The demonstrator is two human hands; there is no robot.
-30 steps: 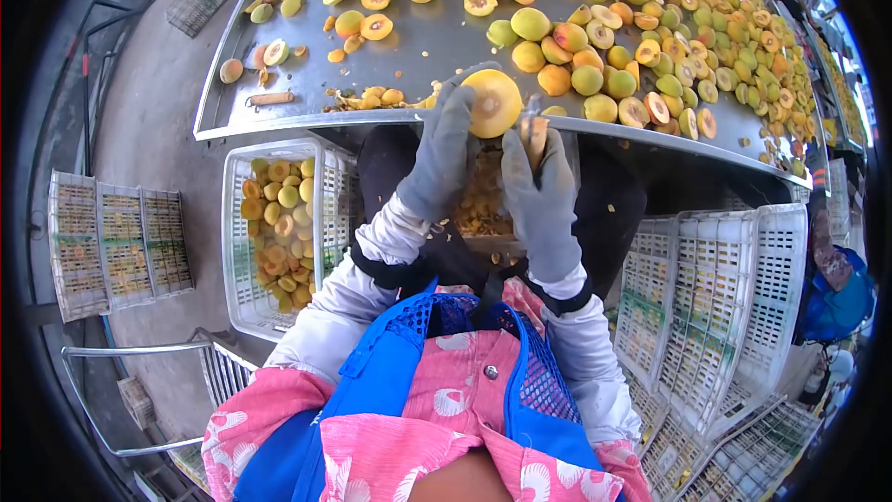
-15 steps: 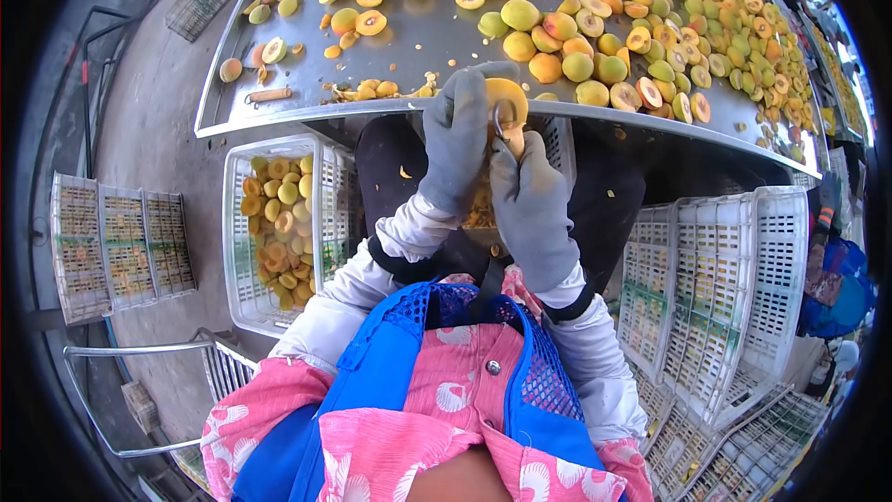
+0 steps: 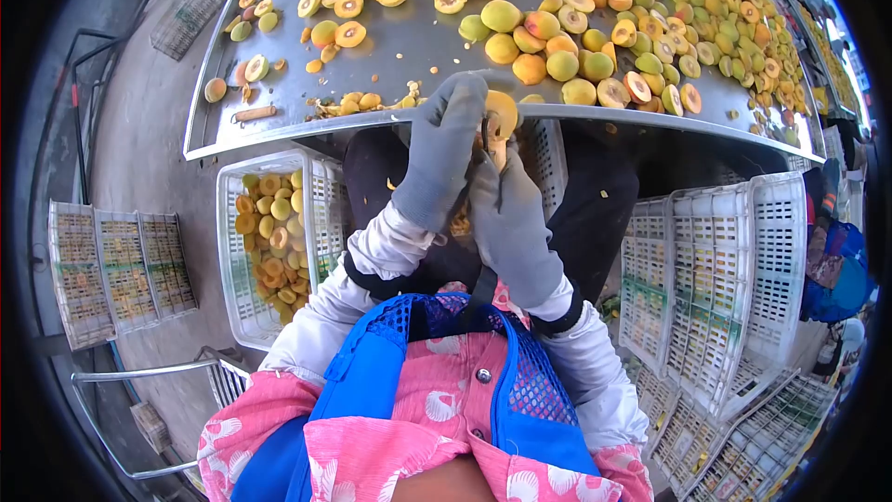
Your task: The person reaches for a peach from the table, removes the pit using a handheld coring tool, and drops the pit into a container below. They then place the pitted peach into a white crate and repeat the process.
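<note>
In a grey glove, my left hand (image 3: 442, 153) holds a halved yellow fruit (image 3: 503, 112) at the table's front edge. My right hand (image 3: 511, 223), gloved too, is closed around a small tool with a curved metal loop (image 3: 487, 135), which touches the cut fruit. The tool's handle is mostly hidden by the fingers. Beyond both hands, whole and halved fruits (image 3: 562, 65) lie on the metal table (image 3: 409, 46). Small scraps and pits (image 3: 362, 102) lie near its front edge.
A white crate of fruit halves (image 3: 321, 223) stands at lower left. Another crate (image 3: 121, 265) is farther left, beside a metal frame (image 3: 139, 374). Stacked white crates (image 3: 711, 270) stand at right. A wooden-handled tool (image 3: 255, 114) lies on the table. A person in blue (image 3: 841, 270) is at far right.
The view has shifted slightly. Both hands have moved a little left in the picture, still holding the fruit and tool, and the tool's loop stands at a different angle against the fruit.
</note>
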